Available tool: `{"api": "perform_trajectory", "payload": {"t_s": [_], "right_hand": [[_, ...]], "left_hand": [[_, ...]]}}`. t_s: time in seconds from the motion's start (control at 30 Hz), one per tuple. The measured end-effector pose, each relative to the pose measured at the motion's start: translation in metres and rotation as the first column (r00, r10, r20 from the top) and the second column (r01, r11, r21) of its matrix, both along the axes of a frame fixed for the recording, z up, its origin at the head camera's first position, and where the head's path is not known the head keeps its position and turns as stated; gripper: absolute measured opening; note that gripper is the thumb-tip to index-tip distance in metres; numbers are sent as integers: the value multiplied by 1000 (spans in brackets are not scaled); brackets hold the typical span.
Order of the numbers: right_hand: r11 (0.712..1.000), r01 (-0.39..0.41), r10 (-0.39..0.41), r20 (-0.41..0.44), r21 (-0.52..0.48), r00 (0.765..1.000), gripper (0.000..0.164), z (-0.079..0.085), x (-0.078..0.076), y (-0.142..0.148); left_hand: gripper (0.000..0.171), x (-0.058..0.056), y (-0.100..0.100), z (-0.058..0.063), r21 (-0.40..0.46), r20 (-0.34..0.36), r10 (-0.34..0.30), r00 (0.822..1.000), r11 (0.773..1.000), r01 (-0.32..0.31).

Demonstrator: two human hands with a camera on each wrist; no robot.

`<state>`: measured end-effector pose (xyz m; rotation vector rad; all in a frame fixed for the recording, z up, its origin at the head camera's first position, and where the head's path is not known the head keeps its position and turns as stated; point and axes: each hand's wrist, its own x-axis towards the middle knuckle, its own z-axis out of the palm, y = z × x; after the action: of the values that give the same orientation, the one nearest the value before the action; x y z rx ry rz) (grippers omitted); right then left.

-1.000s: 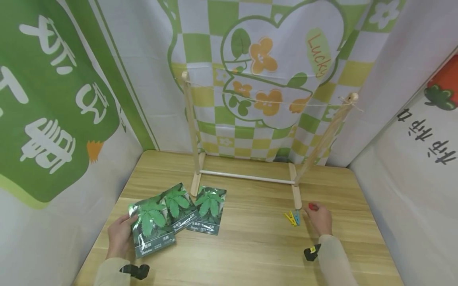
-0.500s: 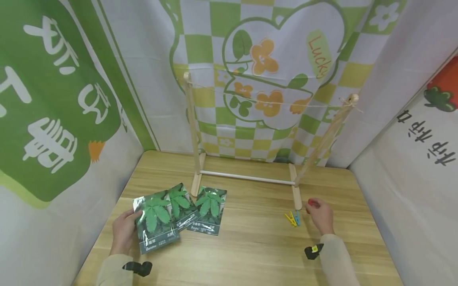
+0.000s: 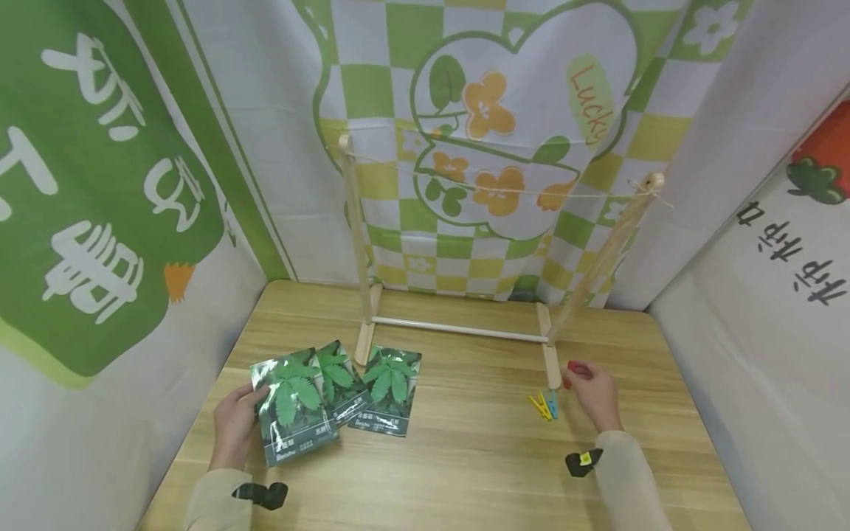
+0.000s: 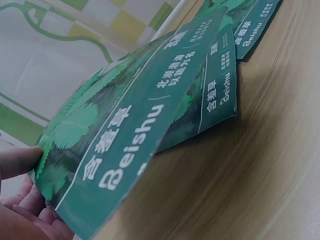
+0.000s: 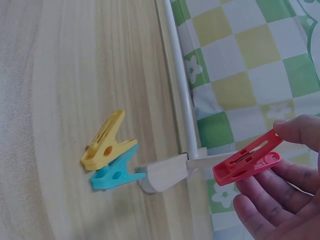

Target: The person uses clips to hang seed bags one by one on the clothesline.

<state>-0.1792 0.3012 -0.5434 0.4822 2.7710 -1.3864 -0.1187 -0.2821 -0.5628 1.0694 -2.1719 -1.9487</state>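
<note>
My left hand (image 3: 234,424) pinches the left edge of a glossy green seed packet (image 3: 295,405), thumb on its front and fingers behind. In the left wrist view this packet (image 4: 120,125) tilts up off the table. Two more seed packets of the same print lie to its right, a middle one (image 3: 341,380) partly covered by the held one and a right one (image 3: 388,391). My right hand (image 3: 596,398) holds a red clothespin (image 5: 247,157) between thumb and fingers. A yellow clothespin (image 5: 107,142) and a blue clothespin (image 5: 117,170) lie on the table near that hand.
A wooden stand (image 3: 355,236) with two posts rises at the back of the table (image 3: 465,457). String (image 3: 531,192) is tied between the post tops, and a white rod (image 3: 458,329) joins the feet. Printed cloths (image 3: 372,88) hang around the table.
My left hand has shifted the seed packet slightly to the right and up. My right hand has risen a little with the red clothespin. The other packets and clothespins stay put.
</note>
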Motion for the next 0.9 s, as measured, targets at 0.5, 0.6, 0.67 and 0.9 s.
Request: {"api": "perform_trajectory", "payload": {"t_s": [0.5, 0.6, 0.67, 0.9], "right_hand": [[1000, -15, 16, -71, 16, 997, 42, 23, -5, -8], [1000, -24, 25, -72, 11, 997, 42, 28, -6, -10], [1000, -31, 32, -81, 3, 996, 42, 31, -6, -11], [999, -30, 28, -128, -15, 991, 40, 38, -9, -16]], "left_hand": [[59, -10, 8, 11, 17, 11, -17, 1000, 1000, 17], [59, -13, 11, 13, 21, 5, -15, 1000, 1000, 15], [59, -15, 12, 15, 24, -4, -13, 1000, 1000, 13], [62, -22, 16, 21, 13, -8, -22, 1000, 1000, 22]]}}
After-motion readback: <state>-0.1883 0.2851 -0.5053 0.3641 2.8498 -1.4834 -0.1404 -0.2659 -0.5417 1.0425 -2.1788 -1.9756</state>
